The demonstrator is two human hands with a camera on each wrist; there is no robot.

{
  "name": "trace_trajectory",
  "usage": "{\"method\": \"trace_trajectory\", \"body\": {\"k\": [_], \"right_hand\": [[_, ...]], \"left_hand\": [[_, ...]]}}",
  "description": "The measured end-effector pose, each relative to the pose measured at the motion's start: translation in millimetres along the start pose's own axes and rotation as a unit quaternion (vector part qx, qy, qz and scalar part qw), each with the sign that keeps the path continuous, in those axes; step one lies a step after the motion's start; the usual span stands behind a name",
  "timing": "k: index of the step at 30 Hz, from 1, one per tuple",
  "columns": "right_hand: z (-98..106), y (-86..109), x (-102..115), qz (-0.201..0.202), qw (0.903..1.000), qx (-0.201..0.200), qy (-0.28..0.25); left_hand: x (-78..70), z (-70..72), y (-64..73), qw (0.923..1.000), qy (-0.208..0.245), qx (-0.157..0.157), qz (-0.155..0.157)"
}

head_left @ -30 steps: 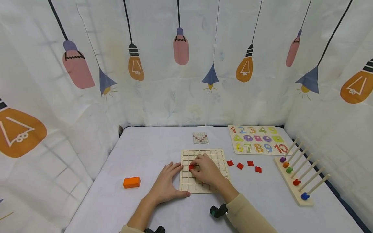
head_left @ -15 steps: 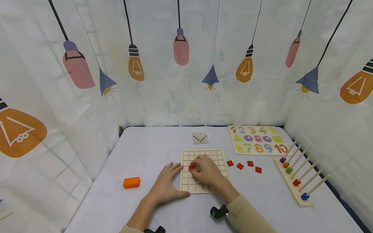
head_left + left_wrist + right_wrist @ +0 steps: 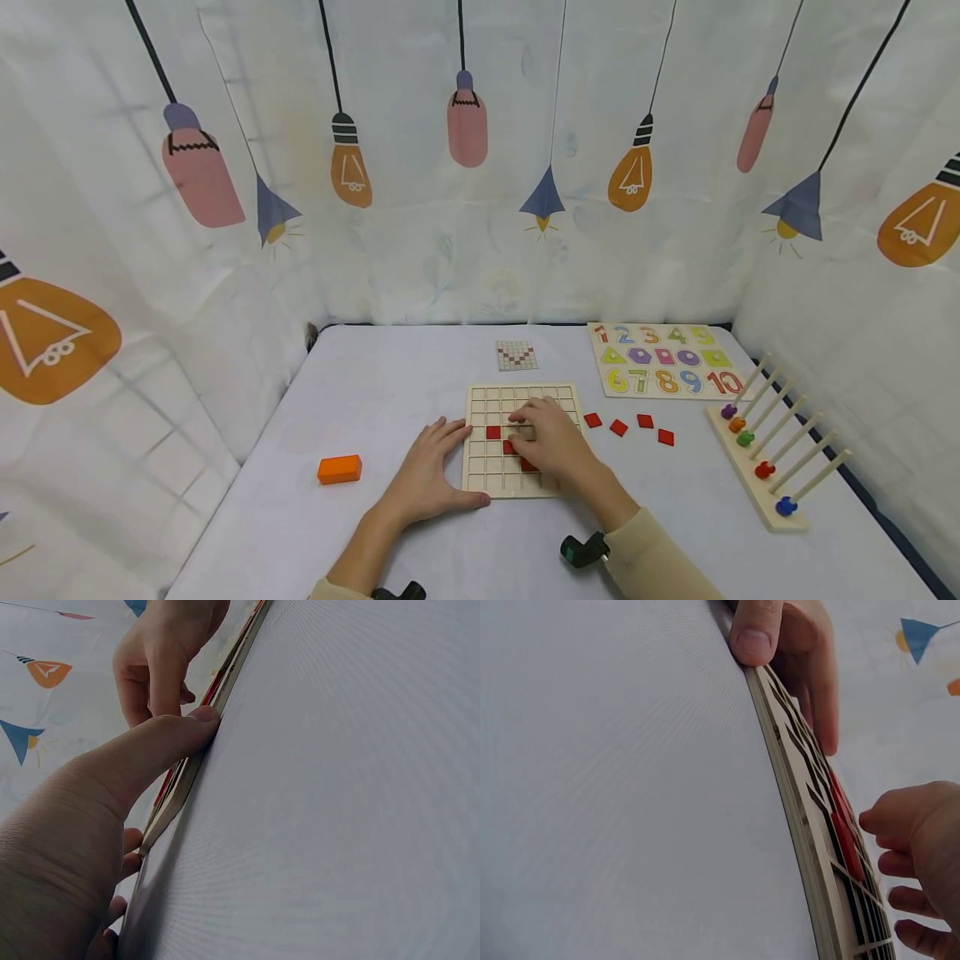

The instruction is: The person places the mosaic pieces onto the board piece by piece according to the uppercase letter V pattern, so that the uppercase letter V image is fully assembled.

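Observation:
A wooden grid board [image 3: 483, 482] lies on the table before me, with a diagonal of red square tiles [image 3: 492, 432] in its cells. My left hand [image 3: 429, 471] steadies the board's near left corner: the thumb [image 3: 169, 739] presses the near edge, and the extended fingers lie along the left side. Over the middle of the board hovers my right hand [image 3: 551, 437], fingers loosely bent and holding nothing. In the right wrist view its fingertips [image 3: 868, 820] are just off the red tiles [image 3: 846, 846]. That hand hides the board's right part.
Several loose red tiles [image 3: 618, 427] lie right of the board. A small pattern card [image 3: 517, 356] is behind it. Farther right are a number-and-shape puzzle [image 3: 660, 358] and a peg rack [image 3: 753, 471] with coloured pieces. An orange block [image 3: 339, 469] sits at left.
My right hand has let go of the red tile at the upper left of the diagonal and moved right, uncovering the other tiles. The left hand has stayed at the corner.

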State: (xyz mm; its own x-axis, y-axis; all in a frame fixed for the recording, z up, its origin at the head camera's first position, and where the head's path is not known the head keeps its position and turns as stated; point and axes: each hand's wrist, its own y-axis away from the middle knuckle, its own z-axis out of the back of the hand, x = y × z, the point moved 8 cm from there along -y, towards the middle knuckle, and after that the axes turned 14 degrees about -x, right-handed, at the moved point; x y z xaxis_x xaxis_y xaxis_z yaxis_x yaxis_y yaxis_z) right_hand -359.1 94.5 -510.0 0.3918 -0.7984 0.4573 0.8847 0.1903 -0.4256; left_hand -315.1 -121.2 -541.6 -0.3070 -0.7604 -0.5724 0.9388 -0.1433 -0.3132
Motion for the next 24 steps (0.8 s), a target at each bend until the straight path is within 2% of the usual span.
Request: {"method": "trace_trajectory", "body": {"k": [7, 15, 24], "right_hand": [[10, 5.1, -17, -0.03, 0.9995, -0.001, -0.011], [23, 7.9, -33, -0.046, 0.9985, -0.017, -0.026], [33, 5.1, -50, -0.04, 0.9986, -0.028, -0.022]], "left_hand": [[-0.9, 0.7, 0.5, 1.0, 0.0, -0.001, 0.001], [-1.1, 0.4, 1.1, 1.0, 0.004, 0.004, 0.007], [-1.2, -0.1, 0.8, 1.0, -0.003, 0.006, 0.004]]}}
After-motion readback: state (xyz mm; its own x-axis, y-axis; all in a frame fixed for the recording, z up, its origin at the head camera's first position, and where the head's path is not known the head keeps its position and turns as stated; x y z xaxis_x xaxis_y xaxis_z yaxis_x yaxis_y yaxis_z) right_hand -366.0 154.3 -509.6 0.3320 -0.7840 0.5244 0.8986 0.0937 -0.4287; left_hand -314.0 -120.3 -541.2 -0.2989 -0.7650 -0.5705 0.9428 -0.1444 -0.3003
